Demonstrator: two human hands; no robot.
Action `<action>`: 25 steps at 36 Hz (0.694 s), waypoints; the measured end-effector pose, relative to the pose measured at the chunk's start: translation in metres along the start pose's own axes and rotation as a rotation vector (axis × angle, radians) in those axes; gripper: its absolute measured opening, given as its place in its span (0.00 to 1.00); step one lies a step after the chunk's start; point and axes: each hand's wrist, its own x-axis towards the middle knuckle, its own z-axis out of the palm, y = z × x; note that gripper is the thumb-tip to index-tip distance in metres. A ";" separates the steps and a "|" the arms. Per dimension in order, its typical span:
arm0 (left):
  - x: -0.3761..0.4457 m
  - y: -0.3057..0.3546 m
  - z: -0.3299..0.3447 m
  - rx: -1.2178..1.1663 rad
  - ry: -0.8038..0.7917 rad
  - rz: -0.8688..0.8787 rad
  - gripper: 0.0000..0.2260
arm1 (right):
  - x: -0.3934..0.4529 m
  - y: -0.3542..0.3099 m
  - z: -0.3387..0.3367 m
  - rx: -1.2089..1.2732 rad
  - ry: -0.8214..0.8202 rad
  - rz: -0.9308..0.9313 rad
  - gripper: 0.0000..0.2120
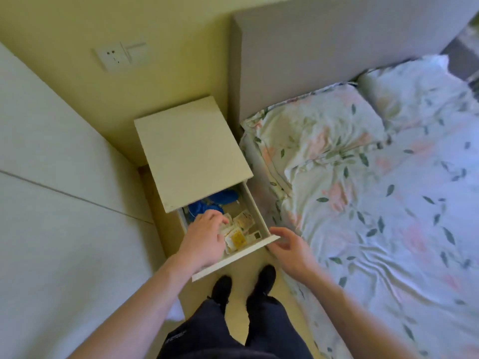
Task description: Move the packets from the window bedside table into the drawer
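My left hand point(204, 238) is down inside the open drawer point(233, 257), palm down, fingers loosely spread and reaching toward twelve o'clock. The fingertips lie over the near-left part of the contents, at the edge of the packets point(239, 230). I cannot tell whether they actually touch a packet or only hover over them, and I see nothing pinched between them.

My right hand point(290, 248) is at about three o'clock from the left one, outside the drawer, just beside the right end of its front panel. Its fingers are relaxed and a little apart, thumb toward the panel's corner; whether it touches the wood I cannot tell.

The packets lie in a loose heap on the drawer floor, pale squares with yellow and orange print, overlapping one another toward the front right. Behind them, at twelve o'clock and partly under the tabletop, sits something blue point(207, 207) that I cannot make out.

The drawer belongs to the white bedside table point(191, 154), whose top sits beyond my hands. At three o'clock is the bed point(375, 203) with floral sheets and a pillow point(316, 125), against a grey headboard point(324, 47). At eleven o'clock a wall socket point(120, 55) sits on the yellow wall. At six o'clock are my dark trousers and black shoes point(243, 283).
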 end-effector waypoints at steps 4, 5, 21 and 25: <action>-0.016 0.041 -0.018 0.092 -0.080 0.106 0.16 | -0.061 0.029 -0.012 0.105 0.128 -0.009 0.17; -0.022 0.053 -0.020 0.106 -0.090 0.139 0.16 | -0.077 0.037 -0.016 0.129 0.162 -0.014 0.17; -0.184 0.320 0.106 0.316 -0.260 0.829 0.18 | -0.365 0.235 -0.092 0.496 0.812 0.018 0.16; -0.255 0.378 0.171 0.295 -0.319 0.956 0.18 | -0.459 0.321 -0.094 0.548 0.888 0.087 0.16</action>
